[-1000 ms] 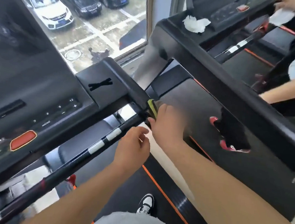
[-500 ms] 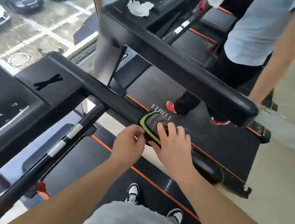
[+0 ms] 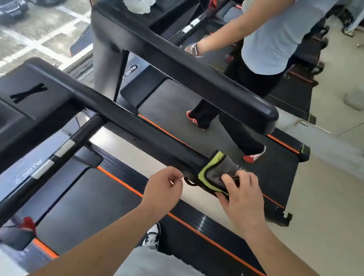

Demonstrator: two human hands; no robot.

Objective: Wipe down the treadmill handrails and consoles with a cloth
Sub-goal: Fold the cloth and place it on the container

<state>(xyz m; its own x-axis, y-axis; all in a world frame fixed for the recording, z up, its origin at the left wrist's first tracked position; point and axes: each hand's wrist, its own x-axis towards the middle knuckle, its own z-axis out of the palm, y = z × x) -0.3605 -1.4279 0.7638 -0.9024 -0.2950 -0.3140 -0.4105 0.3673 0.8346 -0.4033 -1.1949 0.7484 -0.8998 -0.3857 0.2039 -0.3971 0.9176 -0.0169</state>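
Observation:
A grey cloth [image 3: 218, 173] with a lime-green edge is wrapped over the near end of my treadmill's black right handrail [image 3: 138, 128]. My right hand [image 3: 241, 192] grips the cloth around the rail, fingers on top and thumb below. My left hand [image 3: 164, 187] hovers just left of the cloth beside the rail, its fingers curled and pinched together; whether it holds a thread of the cloth I cannot tell. The console [image 3: 9, 111] lies at the far left. A thin crossbar [image 3: 50, 162] with silver sensor bands runs under it.
On the neighbouring treadmill [image 3: 203, 80] to the right stands another person [image 3: 269, 36] in a light shirt and red shoes. A crumpled white tissue [image 3: 139, 2] lies on that machine's console. A window onto parked cars is at the upper left. My shoe [image 3: 152, 236] is on the belt.
My right hand has slid the cloth along the handrail from the console end toward the near end. My left hand followed beside it. The view swung right and down.

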